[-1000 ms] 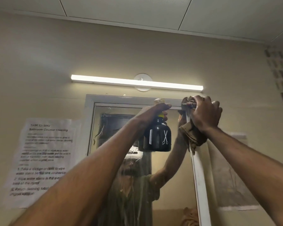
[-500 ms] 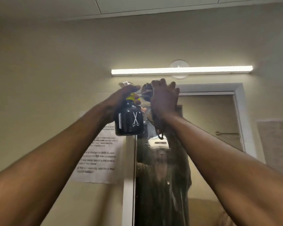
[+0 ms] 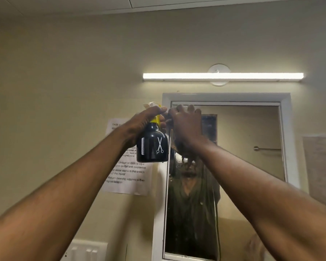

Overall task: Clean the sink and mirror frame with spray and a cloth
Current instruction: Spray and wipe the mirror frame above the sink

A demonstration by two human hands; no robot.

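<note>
Left hand: your left hand [image 3: 139,125] is raised just left of the mirror frame's [image 3: 226,96] upper left corner, fingers wrapped round the neck and trigger head of the spray bottle.
Spray bottle: the spray bottle [image 3: 152,146] hangs upright from that grasp, dark body with a white comb and scissors printed on it, yellow collar at the neck; it sits just outside the frame's left edge, overlapping the paper notice.
Right hand: your right hand [image 3: 185,123] is up against the glass just inside the frame's upper left corner, back of the hand toward you, fingers curled closed.
Cloth: a dark bit of the cloth [image 3: 179,147] shows below your right wrist; most of it is hidden behind the hand, so you cannot tell how much is gripped.
Mirror: the mirror [image 3: 252,132] inside the frame shows streaks and drops running down its left part.
Notice: a printed paper notice [image 3: 128,176] is stuck to the wall left of the frame.
Light: a lit strip light [image 3: 223,76] runs along the wall just above the frame's top rail.
Sink: below the frame, out of view.
</note>
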